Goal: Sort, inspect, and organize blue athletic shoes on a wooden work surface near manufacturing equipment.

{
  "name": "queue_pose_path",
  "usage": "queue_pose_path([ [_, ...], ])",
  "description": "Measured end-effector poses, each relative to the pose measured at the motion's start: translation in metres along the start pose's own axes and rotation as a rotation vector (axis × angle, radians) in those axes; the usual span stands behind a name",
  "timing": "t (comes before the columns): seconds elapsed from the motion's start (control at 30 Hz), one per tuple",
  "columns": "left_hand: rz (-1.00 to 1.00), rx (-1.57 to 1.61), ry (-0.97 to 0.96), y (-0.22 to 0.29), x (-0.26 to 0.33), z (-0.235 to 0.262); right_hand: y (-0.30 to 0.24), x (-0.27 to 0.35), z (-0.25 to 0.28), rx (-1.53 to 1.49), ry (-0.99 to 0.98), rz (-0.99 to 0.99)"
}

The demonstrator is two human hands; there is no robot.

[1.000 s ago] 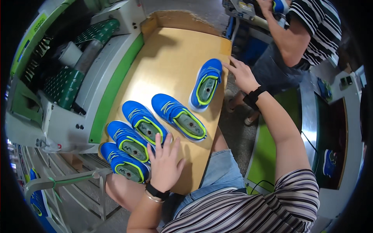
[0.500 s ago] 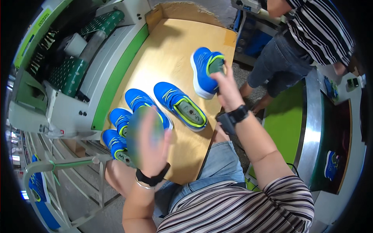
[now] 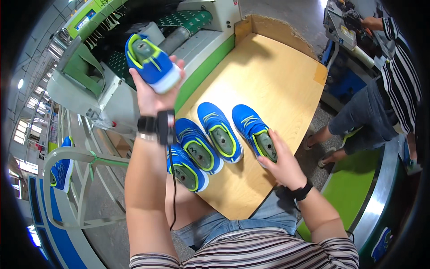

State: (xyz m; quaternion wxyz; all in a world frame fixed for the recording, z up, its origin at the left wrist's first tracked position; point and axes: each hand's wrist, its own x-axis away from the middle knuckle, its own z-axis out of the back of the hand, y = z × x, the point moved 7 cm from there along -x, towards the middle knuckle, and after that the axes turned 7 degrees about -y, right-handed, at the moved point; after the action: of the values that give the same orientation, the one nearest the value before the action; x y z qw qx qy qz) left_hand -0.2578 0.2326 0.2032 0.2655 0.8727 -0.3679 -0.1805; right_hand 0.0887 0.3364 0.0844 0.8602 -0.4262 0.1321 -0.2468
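Up at the left, beside a machine, my left hand (image 3: 154, 97) grips a blue sneaker (image 3: 155, 67) with lime-green trim and a white sole, its opening facing me. My right hand (image 3: 289, 167) is closed round the heel of another blue sneaker (image 3: 247, 123), which stands on the pale wooden board (image 3: 277, 67) at the right end of a row. Three matching sneakers fill the rest of that row: one next to it (image 3: 210, 117), a second (image 3: 184, 130) overlapping toward the left, and the nearest (image 3: 181, 161) at the board's left edge. Grey-green insoles show inside them.
The machine (image 3: 197, 58) with a green dotted roller borders the board's left side. A pale metal rail (image 3: 71, 154) stands at the left, with another blue shoe (image 3: 62, 166) behind it. At the right are a green-topped surface (image 3: 340, 179) and another person in a striped shirt (image 3: 403, 80).
My view has swung left. My left hand, blurred low over the row before, is now raised with a sneaker. My right hand, which held a sneaker farther out, now grips the row's right-end one.
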Motion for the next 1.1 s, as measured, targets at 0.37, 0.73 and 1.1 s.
queue_pose_path([
  [0.37,0.078,0.398,-0.061,0.026,0.026,0.05,0.005,-0.065,0.022,-0.742,0.205,-0.029],
  [0.73,0.313,-2.197,-0.559,-0.099,0.167,0.01,-0.199,-0.412,0.024,0.472,0.355,0.351],
  [1.1,0.392,-2.066,-0.511,-0.089,0.174,0.011,-0.118,-0.259,-0.072,0.655,-0.403,0.521],
])
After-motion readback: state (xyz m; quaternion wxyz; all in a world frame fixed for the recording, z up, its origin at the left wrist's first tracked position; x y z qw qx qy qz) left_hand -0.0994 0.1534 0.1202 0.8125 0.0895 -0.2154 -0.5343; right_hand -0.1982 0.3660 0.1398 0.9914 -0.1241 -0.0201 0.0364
